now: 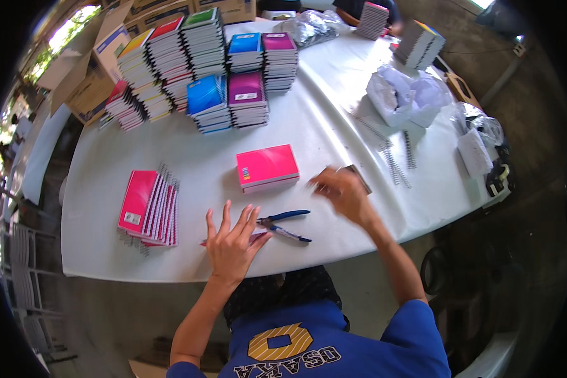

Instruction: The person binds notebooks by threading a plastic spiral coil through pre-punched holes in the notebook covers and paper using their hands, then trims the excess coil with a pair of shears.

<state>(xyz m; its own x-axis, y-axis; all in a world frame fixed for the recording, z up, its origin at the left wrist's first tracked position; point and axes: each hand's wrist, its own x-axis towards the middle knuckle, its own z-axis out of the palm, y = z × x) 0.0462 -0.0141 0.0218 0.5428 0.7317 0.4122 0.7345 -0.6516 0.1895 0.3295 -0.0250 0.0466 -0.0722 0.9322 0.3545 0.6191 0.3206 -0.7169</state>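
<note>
White cloth covers the long table (334, 126) that fills the middle of the frame. Near the lower middle, the left hand (232, 242) lies flat with its fingers spread wide, and it grips nothing. It presses on a thin pink notebook (256, 237) that peeks out from under the palm. Just to the right of that hand lie the blue-handled metal pliers (285, 225), touching the table and close to the fingertips.

More to the right, the right hand (341, 192) is blurry. It seems to pinch a small dark flat piece (358, 177) at its fingertips, but I cannot tell how tight the hold is. Above the pliers, in the middle of the frame, sits a short pile of pink paper pads (268, 168). At the left of the frame, a leaning row of pink spiral notebooks (148, 208) rests on the table, well apart from both hands.

In the upper left, tall stacks of bright notebooks (201, 63) stand side by side, with blue, purple, red, yellow and green covers. Loose metal spiral wires (394, 157) lie at the right, near a crumpled white plastic bag (406, 94). Another stack of notebooks (419, 44) stands at the upper right. Brown cardboard boxes (88, 69) sit beyond the table in the upper left corner.
</note>
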